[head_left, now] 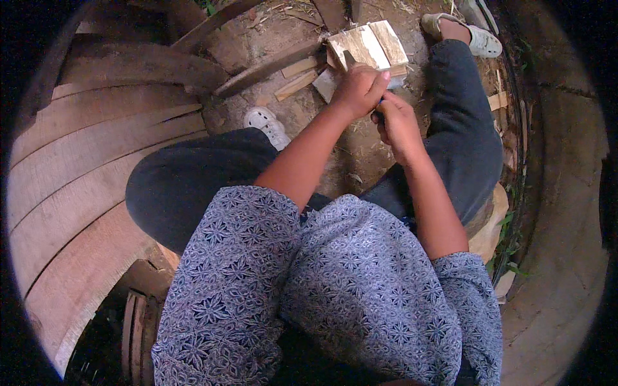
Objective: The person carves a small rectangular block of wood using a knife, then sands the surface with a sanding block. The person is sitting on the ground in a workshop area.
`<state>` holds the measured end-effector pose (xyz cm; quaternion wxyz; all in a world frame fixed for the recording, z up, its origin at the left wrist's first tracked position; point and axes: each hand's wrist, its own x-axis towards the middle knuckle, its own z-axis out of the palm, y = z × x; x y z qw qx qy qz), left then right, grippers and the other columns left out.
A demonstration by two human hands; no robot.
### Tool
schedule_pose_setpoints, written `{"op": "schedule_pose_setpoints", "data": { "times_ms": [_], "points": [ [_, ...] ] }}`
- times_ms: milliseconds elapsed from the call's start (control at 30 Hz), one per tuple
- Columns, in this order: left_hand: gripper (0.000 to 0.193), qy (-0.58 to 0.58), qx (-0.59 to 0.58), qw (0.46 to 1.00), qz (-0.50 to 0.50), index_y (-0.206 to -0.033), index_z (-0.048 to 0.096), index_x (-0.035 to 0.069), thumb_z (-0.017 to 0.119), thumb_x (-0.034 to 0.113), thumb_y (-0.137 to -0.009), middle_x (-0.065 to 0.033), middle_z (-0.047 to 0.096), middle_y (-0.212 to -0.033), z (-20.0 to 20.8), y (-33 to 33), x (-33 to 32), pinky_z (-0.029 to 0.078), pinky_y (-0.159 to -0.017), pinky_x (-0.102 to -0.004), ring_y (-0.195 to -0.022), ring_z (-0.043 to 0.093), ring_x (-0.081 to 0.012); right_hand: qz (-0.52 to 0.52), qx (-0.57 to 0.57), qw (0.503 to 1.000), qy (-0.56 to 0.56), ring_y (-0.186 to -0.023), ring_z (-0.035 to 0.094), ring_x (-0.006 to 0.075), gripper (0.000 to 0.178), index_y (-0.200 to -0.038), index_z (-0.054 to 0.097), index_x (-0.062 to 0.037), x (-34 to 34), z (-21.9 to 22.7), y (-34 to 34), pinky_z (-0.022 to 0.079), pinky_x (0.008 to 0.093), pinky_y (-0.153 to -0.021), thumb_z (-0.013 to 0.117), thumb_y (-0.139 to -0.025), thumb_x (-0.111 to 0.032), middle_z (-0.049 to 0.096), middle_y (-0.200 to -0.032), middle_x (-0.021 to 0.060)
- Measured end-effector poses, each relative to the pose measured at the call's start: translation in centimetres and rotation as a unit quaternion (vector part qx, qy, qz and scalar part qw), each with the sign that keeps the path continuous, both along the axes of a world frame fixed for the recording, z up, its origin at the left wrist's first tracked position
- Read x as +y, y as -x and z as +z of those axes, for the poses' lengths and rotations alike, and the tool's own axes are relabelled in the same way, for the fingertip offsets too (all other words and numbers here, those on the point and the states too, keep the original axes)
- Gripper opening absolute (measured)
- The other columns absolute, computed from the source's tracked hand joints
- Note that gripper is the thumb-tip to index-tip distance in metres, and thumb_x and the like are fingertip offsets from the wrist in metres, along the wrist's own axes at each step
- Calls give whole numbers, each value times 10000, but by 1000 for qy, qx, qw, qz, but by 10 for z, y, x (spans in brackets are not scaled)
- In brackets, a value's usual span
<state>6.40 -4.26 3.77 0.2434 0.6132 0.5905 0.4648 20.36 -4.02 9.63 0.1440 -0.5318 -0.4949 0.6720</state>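
Observation:
My left hand is closed just in front of a pale wooden block with rough, split-looking surfaces. A dark, narrow blade sticks out past its knuckles, over the near left side of the block. Close behind it and a little to the right, my right hand is wrapped round the dark handle of what looks like a knife. Most of the tool is hidden by my fingers, and whether the blade touches the wood cannot be made out.
Wood shavings lie on the dirt floor around the block. Short wood strips and a long plank lie to its left. Wide boards fill the left side. My legs spread either side, with white clogs on the feet. A brown surface rises at right.

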Motion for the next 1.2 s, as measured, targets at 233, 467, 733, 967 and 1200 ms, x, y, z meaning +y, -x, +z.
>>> {"op": "schedule_pose_setpoints", "data": {
  "times_ms": [233, 467, 733, 967, 1200],
  "points": [
    [599, 26, 70, 954, 289, -1286, 409, 64, 649, 394, -848, -185, 406, -1322, -38, 6, -21, 253, -1029, -555, -1258, 362, -397, -47, 16, 998, 28, -490, 422, 66, 392, -1284, 653, -147, 2, 8, 7, 325, 238, -442, 522, -915, -165, 536, -671, -21],
    [1325, 177, 230, 918, 271, -1500, 144, -28, 782, 695, -590, -230, 279, -1508, -66, 11, -44, 151, -1137, -563, -1394, 274, -383, -38, 23, 997, 56, -472, 428, 72, 398, -1309, 634, -196, 11, 13, 3, 324, 233, -425, 512, -931, -158, 548, -663, -11],
    [1339, 263, 157, 903, 302, -1496, 260, 34, 863, 646, -469, -193, 362, -1484, -73, 11, -9, 168, -1122, -561, -1388, 295, -376, -26, -17, 997, 66, -454, 381, 56, 359, -1318, 606, -210, 13, 0, 2, 287, 214, -399, 477, -985, -183, 535, -681, -8],
    [1215, 246, 131, 911, 304, -1482, 273, 85, 905, 507, -533, -175, 419, -1460, -70, 15, -5, 254, -1089, -541, -1377, 345, -359, -54, 41, 996, -51, -445, 361, 60, 375, -1350, 581, -197, 19, -20, 36, 288, 235, -401, 537, -978, -185, 517, -688, -9],
    [1285, 234, -36, 941, 241, -1468, 205, -52, 968, 367, -523, -246, 413, -1440, -65, 33, -10, 370, -1100, -440, -1310, 436, -392, -156, 41, 987, -1, -498, 396, 70, 438, -1421, 493, -196, 18, 9, -6, 302, 222, -434, 525, -985, -211, 540, -743, 2]
  ]
}}
